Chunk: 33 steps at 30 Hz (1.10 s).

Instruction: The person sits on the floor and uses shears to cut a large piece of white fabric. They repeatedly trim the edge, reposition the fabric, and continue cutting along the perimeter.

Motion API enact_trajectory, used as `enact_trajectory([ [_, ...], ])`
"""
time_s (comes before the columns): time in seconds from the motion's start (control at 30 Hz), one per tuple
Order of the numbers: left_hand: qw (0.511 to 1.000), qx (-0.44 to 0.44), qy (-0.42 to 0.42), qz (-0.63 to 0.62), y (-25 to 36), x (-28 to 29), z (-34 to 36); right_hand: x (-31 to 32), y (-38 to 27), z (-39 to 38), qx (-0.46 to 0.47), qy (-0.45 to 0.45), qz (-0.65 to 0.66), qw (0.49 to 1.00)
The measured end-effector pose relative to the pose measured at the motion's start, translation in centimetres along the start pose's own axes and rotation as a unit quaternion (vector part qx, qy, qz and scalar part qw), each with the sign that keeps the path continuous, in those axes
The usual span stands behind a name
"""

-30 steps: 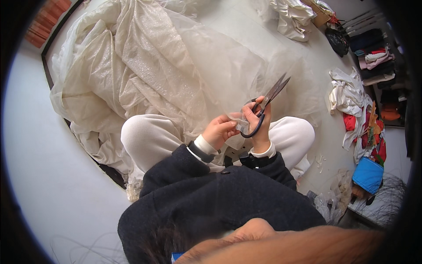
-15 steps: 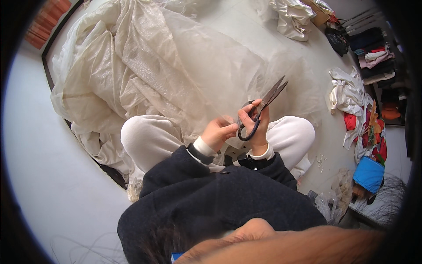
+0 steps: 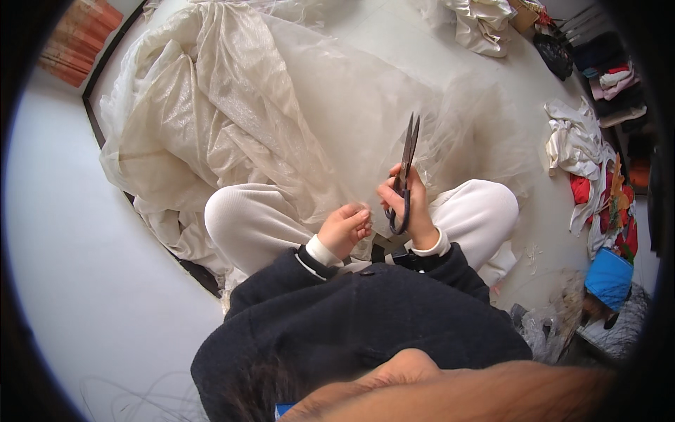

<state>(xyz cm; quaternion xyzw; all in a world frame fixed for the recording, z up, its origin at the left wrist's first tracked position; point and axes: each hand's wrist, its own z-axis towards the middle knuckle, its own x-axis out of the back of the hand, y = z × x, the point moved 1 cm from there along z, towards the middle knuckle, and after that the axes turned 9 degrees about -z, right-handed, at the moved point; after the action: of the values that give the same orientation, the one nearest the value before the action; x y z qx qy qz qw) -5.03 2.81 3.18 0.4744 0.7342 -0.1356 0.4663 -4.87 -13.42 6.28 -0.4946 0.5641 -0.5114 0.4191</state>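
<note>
Our right hand [image 3: 420,211] has its grip wrapped around the dark handles of a pair of long metal scissors [image 3: 406,169], right of centre in the frame, with the blades slightly parted. Their long axis runs nearly straight up the frame, tips leaning a little right and away from our left hand [image 3: 341,231], which is just beside the handle loops, lower left and apart from them. Our left fingers curl inward; whether that grip is pressed together or pinching an edge of fabric, we cannot tell. The sheer, shimmering cream fabric [image 3: 232,119] fills the upper left and centre, reaching down between our knees in white ribbed trousers [image 3: 253,218]; our left hand is nearer its glittering folds. Farther out, crumpled white cloth [image 3: 573,137] lies on the pale floor [image 3: 380,24] at the right.
</note>
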Motion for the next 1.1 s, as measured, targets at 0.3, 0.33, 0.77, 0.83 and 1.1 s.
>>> enact_trajectory([
  [0.3,1.0,-0.003,0.0,0.012,-0.3,1.1,-0.9,6.5,-2.3,-5.2,-0.079,-0.243,-0.095,0.962],
  [0.33,1.0,-0.005,0.004,0.013,-0.4,1.1,-0.9,7.5,-2.5,-5.9,-0.077,-0.259,-0.118,0.956],
  [0.77,0.997,-0.031,0.028,0.07,-0.4,0.5,-1.0,5.1,-2.3,-7.5,-0.061,-0.326,-0.171,0.928],
  [0.83,0.995,-0.038,0.03,0.082,-0.4,0.5,-1.0,4.6,-2.1,-7.3,-0.08,-0.327,-0.166,0.927],
  [1.1,0.98,-0.045,0.029,0.192,-0.1,0.9,-0.9,3.7,-0.9,-6.9,-0.062,-0.317,-0.201,0.925],
])
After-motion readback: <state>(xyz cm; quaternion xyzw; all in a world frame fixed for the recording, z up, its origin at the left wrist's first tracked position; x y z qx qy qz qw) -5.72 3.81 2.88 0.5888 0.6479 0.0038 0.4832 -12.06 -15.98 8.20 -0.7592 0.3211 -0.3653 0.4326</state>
